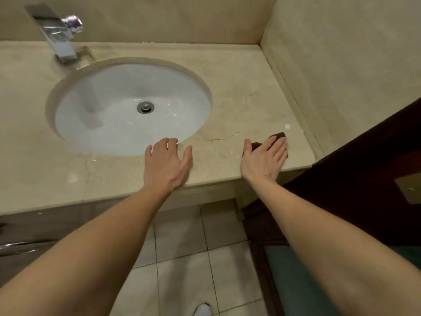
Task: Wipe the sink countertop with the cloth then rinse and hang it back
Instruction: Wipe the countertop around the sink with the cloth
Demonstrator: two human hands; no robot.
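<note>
A beige stone countertop [241,92] holds a round white sink basin [118,119]. A dark brown cloth [278,135] lies flat on the counter near the front right corner. My right hand [265,157] presses flat on top of the cloth, fingers stretched out, and covers most of it. My left hand [167,163] rests palm down on the counter at the sink's front rim, fingers spread, holding nothing.
A chrome faucet [60,35] stands at the back left. Beige walls close the back and right sides. A dark wooden door [369,169] stands right of the counter. A chrome rail [20,246] runs under the counter at left. Below is tiled floor [193,258].
</note>
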